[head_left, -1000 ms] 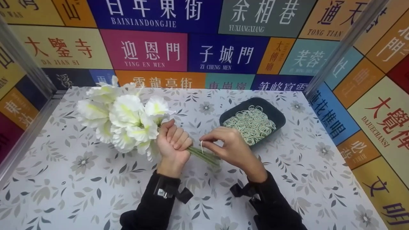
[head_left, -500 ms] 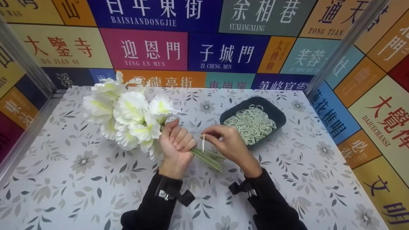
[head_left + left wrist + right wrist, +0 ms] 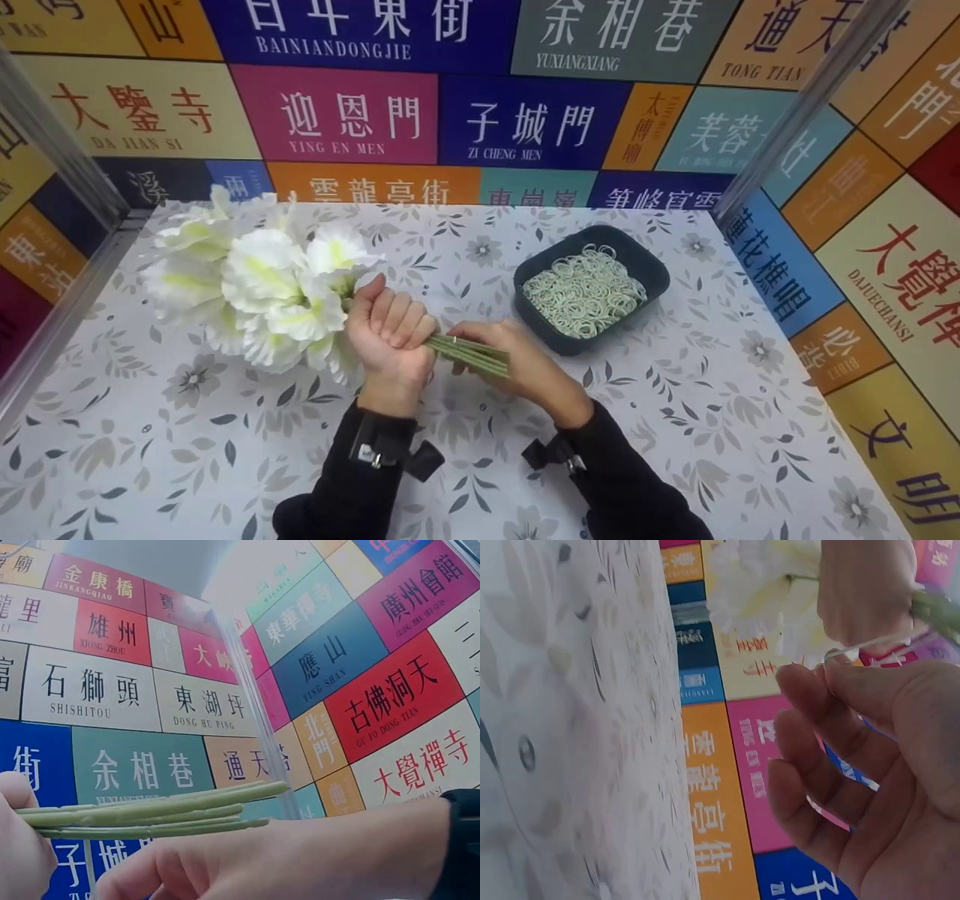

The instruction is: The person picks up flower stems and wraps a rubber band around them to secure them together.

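A bunch of white flowers with yellow-green centres (image 3: 266, 277) lies off to the left, its heads over the table. My left hand (image 3: 394, 341) grips the green stems (image 3: 480, 358) in a fist just below the blooms, and the stem ends stick out to the right. My right hand (image 3: 521, 364) is on the far side of those ends, partly covered by them. In the right wrist view its thumb and forefinger pinch a thin pale rubber band (image 3: 877, 646), pulled taut toward the stems. A small pale strand of it crosses the stems in the head view.
A dark tray (image 3: 657, 270) at the back right holds a heap of pale rubber bands (image 3: 585, 292). The table (image 3: 225, 465) has a leaf-patterned cover. Panels with printed signs (image 3: 337, 112) stand behind it and at the sides.
The right hand has gone from above the stems, where the rubber band hung down, to low behind the stem ends. Left hand and flowers have shifted left.
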